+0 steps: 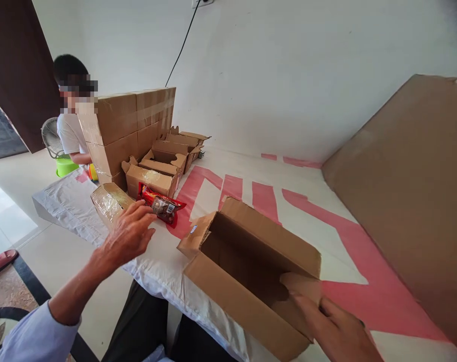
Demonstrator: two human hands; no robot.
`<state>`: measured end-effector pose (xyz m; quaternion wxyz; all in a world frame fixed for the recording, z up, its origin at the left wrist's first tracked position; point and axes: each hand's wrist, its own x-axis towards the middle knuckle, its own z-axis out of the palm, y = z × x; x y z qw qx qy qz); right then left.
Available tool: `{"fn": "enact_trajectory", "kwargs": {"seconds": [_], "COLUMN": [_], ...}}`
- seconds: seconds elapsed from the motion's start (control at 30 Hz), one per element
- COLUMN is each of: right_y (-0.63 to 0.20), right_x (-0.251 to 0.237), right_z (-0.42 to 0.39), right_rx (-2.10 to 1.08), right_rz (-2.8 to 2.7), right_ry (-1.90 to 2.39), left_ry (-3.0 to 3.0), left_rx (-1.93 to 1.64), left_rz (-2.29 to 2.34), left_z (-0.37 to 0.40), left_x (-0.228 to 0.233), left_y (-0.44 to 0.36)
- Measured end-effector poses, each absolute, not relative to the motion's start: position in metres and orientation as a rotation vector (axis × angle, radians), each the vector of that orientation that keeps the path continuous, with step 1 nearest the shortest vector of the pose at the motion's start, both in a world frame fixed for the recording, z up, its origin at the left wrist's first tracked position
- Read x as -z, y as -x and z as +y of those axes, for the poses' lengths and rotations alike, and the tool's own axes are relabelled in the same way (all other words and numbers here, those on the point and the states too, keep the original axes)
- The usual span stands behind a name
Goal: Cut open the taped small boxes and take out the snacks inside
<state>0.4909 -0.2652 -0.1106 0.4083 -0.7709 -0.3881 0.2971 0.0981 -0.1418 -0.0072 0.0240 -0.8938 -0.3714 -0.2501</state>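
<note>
An open-topped cardboard box [251,281] sits tilted across my view, its inside dark and bare where I can see it. My right hand [336,322] grips the flap at the box's near right end, fingers partly hidden behind the cardboard. On the left, my left hand [132,234] reaches out with thumb and fingers apart, holding nothing. Just beyond its fingertips lies a red snack packet [162,203] with a clear window showing round brown pieces. A smaller cardboard box [109,201] with shiny tape stands behind my left hand.
Several opened cardboard boxes [153,176] line up beyond the packet, beside a stack of taped cartons [119,120]. A person [72,130] is behind that stack. A pink-and-white cloth [304,226] covers the surface. A large cardboard sheet [409,176] leans at right.
</note>
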Motion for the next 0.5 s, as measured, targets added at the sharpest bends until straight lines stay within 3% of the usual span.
{"fn": "enact_trajectory", "kwargs": {"seconds": [0.23,0.4,0.5], "right_y": [-0.472,-0.458,-0.446], "right_x": [0.086,0.077,0.082], "right_z": [-0.247,-0.229,-0.211], "right_rx": [-0.813,-0.892,-0.848], "right_rz": [-1.045,-1.136,-1.22], "right_ry": [1.936,1.882,1.78], "left_ry": [2.722,2.756,2.714], "left_rx": [0.019,-0.035,0.188], "left_rz": [-1.337,-1.356,-1.374], "left_z": [-0.098,-0.103,-0.117], "left_x": [0.0,-0.009,-0.009], "left_y": [-0.074,-0.046,-0.033]}}
